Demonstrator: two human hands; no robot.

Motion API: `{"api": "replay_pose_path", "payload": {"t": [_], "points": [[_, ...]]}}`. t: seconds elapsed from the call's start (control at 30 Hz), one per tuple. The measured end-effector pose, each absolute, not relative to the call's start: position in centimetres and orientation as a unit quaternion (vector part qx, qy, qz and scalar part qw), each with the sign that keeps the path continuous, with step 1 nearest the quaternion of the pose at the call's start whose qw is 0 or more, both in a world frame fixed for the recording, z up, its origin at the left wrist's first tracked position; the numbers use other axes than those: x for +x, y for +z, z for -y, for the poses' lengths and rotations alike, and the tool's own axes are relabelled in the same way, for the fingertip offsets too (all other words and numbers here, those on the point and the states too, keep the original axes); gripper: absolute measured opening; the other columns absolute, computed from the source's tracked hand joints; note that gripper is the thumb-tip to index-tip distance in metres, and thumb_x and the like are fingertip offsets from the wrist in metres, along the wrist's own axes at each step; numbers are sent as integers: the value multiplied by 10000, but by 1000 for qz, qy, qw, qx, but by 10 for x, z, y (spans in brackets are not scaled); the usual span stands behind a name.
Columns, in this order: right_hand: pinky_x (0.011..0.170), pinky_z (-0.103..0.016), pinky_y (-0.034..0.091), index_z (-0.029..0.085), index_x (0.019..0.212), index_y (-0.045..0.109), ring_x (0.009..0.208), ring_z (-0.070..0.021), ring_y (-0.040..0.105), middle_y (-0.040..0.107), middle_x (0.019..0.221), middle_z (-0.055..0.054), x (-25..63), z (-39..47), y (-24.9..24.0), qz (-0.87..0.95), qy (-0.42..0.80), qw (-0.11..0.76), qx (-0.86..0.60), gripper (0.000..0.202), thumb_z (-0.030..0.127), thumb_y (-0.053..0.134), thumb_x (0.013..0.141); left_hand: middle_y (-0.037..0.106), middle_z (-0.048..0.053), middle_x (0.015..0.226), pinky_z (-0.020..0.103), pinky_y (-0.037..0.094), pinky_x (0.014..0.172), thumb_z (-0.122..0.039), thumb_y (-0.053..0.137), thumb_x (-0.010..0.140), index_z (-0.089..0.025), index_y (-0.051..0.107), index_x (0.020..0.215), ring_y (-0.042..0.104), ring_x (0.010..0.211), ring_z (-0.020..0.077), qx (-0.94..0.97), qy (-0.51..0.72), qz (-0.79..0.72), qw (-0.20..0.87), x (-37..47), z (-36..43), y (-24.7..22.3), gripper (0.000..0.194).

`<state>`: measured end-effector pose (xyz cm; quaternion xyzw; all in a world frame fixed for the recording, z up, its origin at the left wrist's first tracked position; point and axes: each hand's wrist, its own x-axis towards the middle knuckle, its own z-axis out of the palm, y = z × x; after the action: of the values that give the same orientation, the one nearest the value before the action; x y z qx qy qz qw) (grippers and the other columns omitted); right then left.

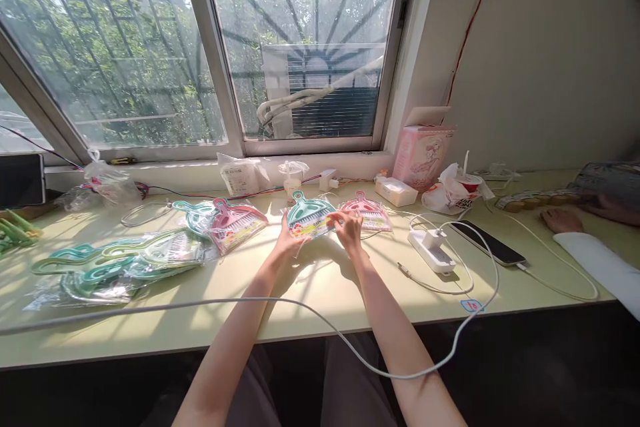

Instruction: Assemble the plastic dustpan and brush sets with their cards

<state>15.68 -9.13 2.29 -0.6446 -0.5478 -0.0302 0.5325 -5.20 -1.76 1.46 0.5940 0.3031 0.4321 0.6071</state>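
Between my two hands is a teal mini dustpan and brush set (309, 212) with a printed card, tilted up off the table. My left hand (289, 240) grips its left edge and lower corner. The fingers of my right hand (349, 228) are closed on its right edge. Just behind my right hand lies a pink dustpan set (373, 213). To the left of my hands another pink dustpan set (235, 221) overlaps a teal dustpan set (195, 213). Farther left is a pile of green and teal dustpans (150, 253) in clear plastic wrapping.
A white cable (300, 302) crosses in front over my forearms. On the right are a power strip (431, 250), a phone (487, 243) and another person's hand (563, 219). A pink box (423, 157), a white small box (397, 191) and a cup (293, 180) stand near the window.
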Motion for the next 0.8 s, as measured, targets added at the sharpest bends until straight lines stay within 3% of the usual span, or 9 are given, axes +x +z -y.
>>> {"api": "replay_pose_path", "payload": {"t": [0.1, 0.23, 0.3, 0.4, 0.53, 0.7, 0.8], "points": [[1325, -703, 335, 303, 962, 900, 1190, -370, 748, 905, 1008, -66, 158, 89, 21, 529, -33, 546, -648, 225, 204, 699, 991, 641, 176, 1740, 714, 460, 1349, -418, 1183, 491, -389, 399, 1845, 563, 1639, 518, 604, 433, -260, 617, -56, 16, 15, 1565], [1295, -675, 420, 339, 914, 933, 1421, -396, 656, 837, 1416, -82, 163, 87, 22, 502, -35, 597, -625, 170, 247, 797, 961, 563, 238, 1799, 690, 498, 1312, -430, 1174, 506, -306, 508, 1773, 540, 1644, 544, 623, 438, -243, 601, -57, 15, 19, 1437], [1314, -641, 447, 342, 912, 937, 1497, -384, 632, 787, 1497, -82, 165, 86, 22, 509, 1, 627, -589, 180, 247, 791, 955, 548, 255, 1806, 685, 545, 1267, -392, 1148, 547, -276, 539, 1741, 581, 1606, 544, 633, 425, -258, 593, -58, 15, 21, 1345], [1312, -610, 502, 328, 938, 930, 1496, -372, 670, 768, 1511, -99, 168, 84, 20, 511, 95, 653, -551, 182, 297, 755, 974, 601, 237, 1758, 702, 575, 1239, -346, 1123, 562, -281, 595, 1686, 620, 1565, 534, 644, 419, -279, 576, -59, 15, 22, 1243], [1331, -676, 477, 313, 954, 886, 1513, -420, 670, 798, 1465, -144, 170, 80, 15, 489, 159, 632, -579, 140, 423, 800, 948, 665, 214, 1679, 735, 561, 1254, -344, 1111, 545, -280, 681, 1580, 635, 1537, 535, 661, 435, -274, 546, -60, 16, 24, 1123], [1225, -691, 571, 342, 1380, 821, 1370, -427, 755, 865, 1269, -151, 173, 77, 10, 488, 220, 627, -565, 498, 533, 820, 919, 647, 198, 1692, 714, 574, 1249, -377, 1086, 590, -286, 711, 1515, 654, 1513, 518, 683, 442, -247, 526, -64, 16, 26, 1003], [1136, -659, 633, 356, 1432, 803, 1398, -442, 740, 850, 1334, -136, 178, 79, 9, 503, 200, 634, -552, 592, 552, 819, 874, 695, 191, 1601, 642, 627, 1195, -438, 1063, 641, -293, 700, 1502, 719, 1436, 453, 697, 412, -229, 540, -67, 14, 25, 945]]}}
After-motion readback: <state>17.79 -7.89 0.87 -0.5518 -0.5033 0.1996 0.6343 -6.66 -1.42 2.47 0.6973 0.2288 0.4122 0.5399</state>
